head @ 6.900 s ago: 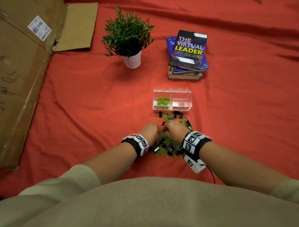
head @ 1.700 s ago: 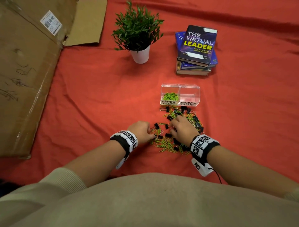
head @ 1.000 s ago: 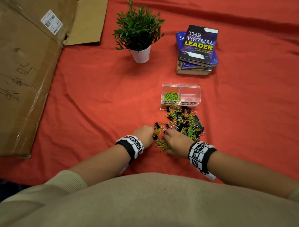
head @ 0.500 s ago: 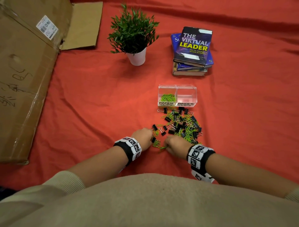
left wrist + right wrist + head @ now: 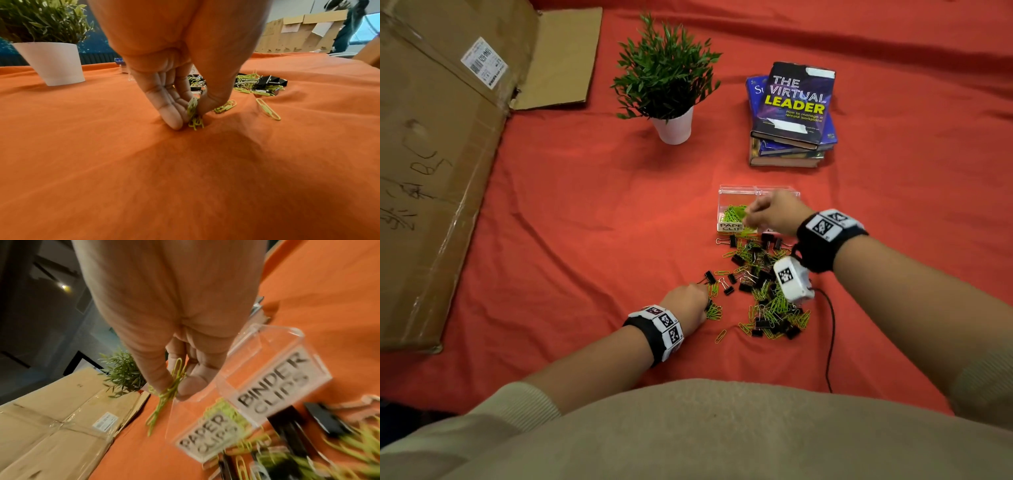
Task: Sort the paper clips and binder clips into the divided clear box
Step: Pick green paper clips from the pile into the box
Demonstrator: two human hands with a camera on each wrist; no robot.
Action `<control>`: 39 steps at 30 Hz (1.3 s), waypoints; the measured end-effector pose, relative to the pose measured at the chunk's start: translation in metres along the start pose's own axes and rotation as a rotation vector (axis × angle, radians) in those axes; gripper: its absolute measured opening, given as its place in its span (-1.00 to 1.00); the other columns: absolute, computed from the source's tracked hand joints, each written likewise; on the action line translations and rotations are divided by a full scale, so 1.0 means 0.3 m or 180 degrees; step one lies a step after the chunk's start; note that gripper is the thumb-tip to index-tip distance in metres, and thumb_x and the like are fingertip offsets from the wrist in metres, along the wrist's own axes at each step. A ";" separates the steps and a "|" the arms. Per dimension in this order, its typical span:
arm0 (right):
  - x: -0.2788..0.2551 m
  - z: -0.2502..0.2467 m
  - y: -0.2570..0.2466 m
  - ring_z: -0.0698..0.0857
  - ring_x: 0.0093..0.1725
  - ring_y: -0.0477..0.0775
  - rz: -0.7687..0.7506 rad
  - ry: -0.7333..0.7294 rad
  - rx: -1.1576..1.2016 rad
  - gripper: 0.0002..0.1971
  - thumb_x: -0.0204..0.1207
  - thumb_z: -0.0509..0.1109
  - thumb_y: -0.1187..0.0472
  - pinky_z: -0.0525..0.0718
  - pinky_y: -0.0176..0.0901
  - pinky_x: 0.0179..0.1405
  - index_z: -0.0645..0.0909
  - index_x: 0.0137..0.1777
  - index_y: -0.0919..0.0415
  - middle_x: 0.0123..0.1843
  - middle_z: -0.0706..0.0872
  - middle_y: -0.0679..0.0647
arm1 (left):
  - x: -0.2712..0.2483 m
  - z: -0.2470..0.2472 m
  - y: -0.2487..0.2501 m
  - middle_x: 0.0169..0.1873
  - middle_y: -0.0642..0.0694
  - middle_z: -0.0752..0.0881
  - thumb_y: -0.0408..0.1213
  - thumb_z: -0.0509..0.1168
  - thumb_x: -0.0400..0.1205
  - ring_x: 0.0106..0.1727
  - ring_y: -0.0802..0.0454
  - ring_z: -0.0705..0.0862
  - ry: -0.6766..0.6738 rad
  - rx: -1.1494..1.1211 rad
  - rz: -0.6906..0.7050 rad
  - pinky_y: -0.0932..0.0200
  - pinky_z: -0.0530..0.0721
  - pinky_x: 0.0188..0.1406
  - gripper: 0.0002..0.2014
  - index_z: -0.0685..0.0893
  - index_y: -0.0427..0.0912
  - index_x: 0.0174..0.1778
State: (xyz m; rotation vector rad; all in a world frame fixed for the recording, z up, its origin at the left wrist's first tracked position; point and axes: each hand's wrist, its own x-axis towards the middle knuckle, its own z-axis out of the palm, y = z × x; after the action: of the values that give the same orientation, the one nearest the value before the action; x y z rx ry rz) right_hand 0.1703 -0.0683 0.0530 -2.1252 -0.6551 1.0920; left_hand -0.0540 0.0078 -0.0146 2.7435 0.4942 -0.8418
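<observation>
A divided clear box stands on the red cloth, labelled paper clips on the left and binder clips on the right. Green paper clips lie in its left half. My right hand hovers over the box and pinches a bunch of green paper clips that hang from its fingertips. A mixed pile of green paper clips and black binder clips spreads in front of the box. At the pile's left edge my left hand pinches several green paper clips against the cloth.
A potted plant and a stack of books stand behind the box. Flattened cardboard covers the left side. A loose paper clip lies near the pile's front. A black cable trails from my right wrist.
My right hand has lifted from the pile's near edge and moved forward over the clear box, carrying paper clips. My left hand stays at the pile's left edge.
</observation>
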 end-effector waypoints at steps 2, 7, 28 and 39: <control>0.062 -0.024 -0.037 0.64 -0.37 -0.04 -0.0029 0.0278 -0.0186 -0.92 0.44 0.50 0.23 0.64 -0.19 -0.35 0.69 -0.23 0.23 -0.29 0.75 0.10 | -0.007 0.000 0.005 0.11 -0.32 0.64 -0.41 0.18 0.59 0.09 -0.32 0.68 0.0007 0.0135 0.0091 -0.09 0.63 -0.10 -0.76 0.51 -0.34 0.17; 0.164 0.029 -0.058 0.69 -0.18 0.12 0.0007 0.0843 -0.1250 -0.88 0.49 0.42 0.31 0.58 -0.19 -0.19 0.74 -0.06 0.34 -0.16 0.77 0.19 | -0.022 0.000 0.018 0.10 -0.31 0.58 -0.53 0.11 0.61 0.02 -0.31 0.68 0.0004 0.0547 0.0270 -0.09 0.53 -0.32 -0.75 0.45 -0.36 0.21; -0.166 0.243 0.275 0.50 0.20 0.23 -0.0966 -0.0322 -0.2374 -0.72 0.49 0.29 0.31 0.60 0.11 0.12 0.58 0.20 0.31 0.14 0.51 0.20 | 0.252 -0.411 0.091 0.03 -0.19 0.60 -0.43 0.14 0.65 -0.10 -0.07 0.55 0.0756 -0.1085 0.0249 0.12 0.47 -0.18 -0.82 0.51 -0.26 0.14; -0.170 0.306 0.223 0.48 0.19 0.26 -0.1341 -0.0363 -0.2062 -0.68 0.49 0.28 0.36 0.58 0.13 0.10 0.62 0.24 0.30 0.13 0.55 0.27 | 0.200 -0.327 0.057 0.15 -0.14 0.58 -0.36 0.20 0.61 0.04 -0.12 0.62 0.1295 -0.0983 0.0298 -0.04 0.64 0.04 -0.77 0.56 -0.19 0.18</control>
State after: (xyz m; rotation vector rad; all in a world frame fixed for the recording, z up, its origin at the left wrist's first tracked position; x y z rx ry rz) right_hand 0.0754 -0.1178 -0.0105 -2.2781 -1.6022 0.8328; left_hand 0.0481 0.0375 0.0321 2.6169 0.5123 -0.1599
